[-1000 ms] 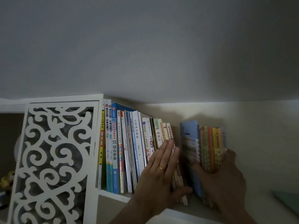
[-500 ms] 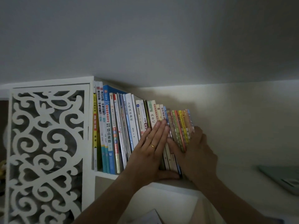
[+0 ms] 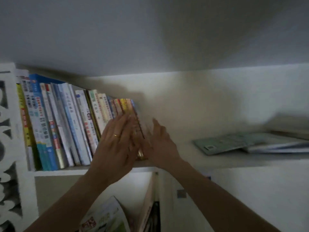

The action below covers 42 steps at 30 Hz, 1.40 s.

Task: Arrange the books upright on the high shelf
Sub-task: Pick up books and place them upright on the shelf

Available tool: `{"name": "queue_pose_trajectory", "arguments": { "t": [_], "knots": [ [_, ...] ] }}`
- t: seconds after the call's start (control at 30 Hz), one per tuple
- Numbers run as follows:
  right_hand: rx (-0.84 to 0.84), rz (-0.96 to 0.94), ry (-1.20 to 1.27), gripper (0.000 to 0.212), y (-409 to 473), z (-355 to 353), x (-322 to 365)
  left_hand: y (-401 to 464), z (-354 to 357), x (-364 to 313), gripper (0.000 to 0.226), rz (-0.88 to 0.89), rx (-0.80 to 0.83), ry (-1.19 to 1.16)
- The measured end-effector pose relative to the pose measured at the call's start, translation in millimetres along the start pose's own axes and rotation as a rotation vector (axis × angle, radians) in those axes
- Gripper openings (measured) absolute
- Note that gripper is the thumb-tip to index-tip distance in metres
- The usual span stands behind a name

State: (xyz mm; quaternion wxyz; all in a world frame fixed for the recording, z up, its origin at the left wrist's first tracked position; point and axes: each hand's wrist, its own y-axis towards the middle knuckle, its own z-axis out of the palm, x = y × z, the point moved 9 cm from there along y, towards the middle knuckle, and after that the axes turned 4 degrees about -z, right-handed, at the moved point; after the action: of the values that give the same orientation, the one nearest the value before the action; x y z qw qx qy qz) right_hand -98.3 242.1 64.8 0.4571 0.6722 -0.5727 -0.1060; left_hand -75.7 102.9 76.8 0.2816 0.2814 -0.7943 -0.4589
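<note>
Blurred left hand and right hand, fingers straight, hide lower book spines.

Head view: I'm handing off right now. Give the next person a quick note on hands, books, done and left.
Left hand: open, fingers flat against the spines at the right end of the upright row.
Right hand: open, at the row's outer end; contact is blurred.
Done: the row stands on the high shelf, packed left and leaning slightly.
Left: flat books lie further right on the shelf; stand them up against the row.
</note>
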Motion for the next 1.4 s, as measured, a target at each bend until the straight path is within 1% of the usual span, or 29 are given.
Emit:
{"name": "queue_pose_trajectory", "arguments": {
  "t": [0.07,0.13,0.2,0.27,0.33,0.4,0.47,0.5,0.57,0.63,0.67,0.73,0.8,0.87,0.9,0.97,1.0,1.03,1.07,1.13,1.17,1.2,1.27,1.3,1.4],
  "knots": [
    [-0.033,-0.029,-0.115,0.064,-11,-27,-17,10,12,-30,0.059,0.048,-0.011,-0.009],
    [-0.025,-0.020,-0.226,0.055,-22,-67,-50,30,34,-72,0.057,0.044,0.020,-0.093],
    [-0.031,0.022,-0.317,0.050,-30,-116,-88,50,60,-114,0.059,0.016,0.076,-0.173],
    [-0.061,0.107,-0.381,0.048,-40,-171,-130,68,91,-157,0.068,0.007,0.165,-0.247],
    [-0.077,0.177,-0.432,0.048,-58,-225,-170,81,125,-197,0.076,0.021,0.239,-0.248],
    [-0.077,0.218,-0.489,0.048,-72,-278,-207,103,143,-228,0.076,0.033,0.209,-0.173],
    [-0.094,0.260,-0.540,0.050,-86,-326,-241,117,164,-250,0.073,0.087,0.287,-0.046],
    [-0.081,0.292,-0.576,0.052,-94,-344,-256,121,175,-256,0.066,0.138,0.337,0.033],
    [-0.028,0.338,-0.622,0.063,-104,-374,-281,124,192,-260,0.047,0.225,0.442,0.197],
    [0.099,0.380,-0.645,0.075,-110,-388,-308,130,187,-266,0.032,0.323,0.381,0.256],
    [0.160,0.390,-0.663,0.079,-112,-391,-320,133,180,-266,0.027,0.315,0.316,0.275],
    [0.243,0.393,-0.714,0.083,-113,-392,-345,142,165,-268,0.025,0.263,0.131,0.216],
    [0.272,0.373,-0.757,0.081,-110,-390,-362,152,160,-281,0.024,0.214,0.062,0.155],
    [0.255,0.322,-0.830,0.074,-105,-392,-374,160,166,-311,0.020,0.244,0.021,0.110],
    [0.250,0.289,-0.884,0.070,-102,-392,-379,163,173,-327,0.023,0.287,0.014,0.081],
    [0.247,0.246,-0.944,0.061,-99,-393,-389,165,191,-347,0.046,0.324,0.091,0.031],
    [0.242,0.239,-0.953,0.057,-99,-395,-395,167,198,-346,0.056,0.294,0.131,0.000],
    [0.225,0.227,-0.953,0.051,-99,-398,-401,167,203,-342,0.063,0.255,0.168,-0.026],
    [0.194,0.211,-0.938,0.043,-99,-401,-403,166,205,-339,0.067,0.232,0.167,-0.046],
    [0.096,0.174,-0.893,0.030,-99,-412,-402,161,200,-334,0.067,0.215,0.107,-0.047],
    [0.042,0.149,-0.886,0.029,-98,-417,-400,160,199,-332,0.066,0.196,0.102,-0.022],
    [-0.007,0.120,-0.903,0.033,-95,-420,-395,161,200,-329,0.061,0.172,0.105,0.003],
    [-0.095,0.033,-0.940,0.041,-87,-423,-378,162,199,-323,0.035,0.099,0.100,0.073],
    [-0.137,-0.033,-0.969,0.044,-82,-422,-365,163,193,-314,0.024,0.015,0.089,0.103],
    [-0.290,-0.241,-1.033,0.053,-68,-415,-310,156,176,-270,0.027,-0.250,0.026,0.057]
  ]
}}
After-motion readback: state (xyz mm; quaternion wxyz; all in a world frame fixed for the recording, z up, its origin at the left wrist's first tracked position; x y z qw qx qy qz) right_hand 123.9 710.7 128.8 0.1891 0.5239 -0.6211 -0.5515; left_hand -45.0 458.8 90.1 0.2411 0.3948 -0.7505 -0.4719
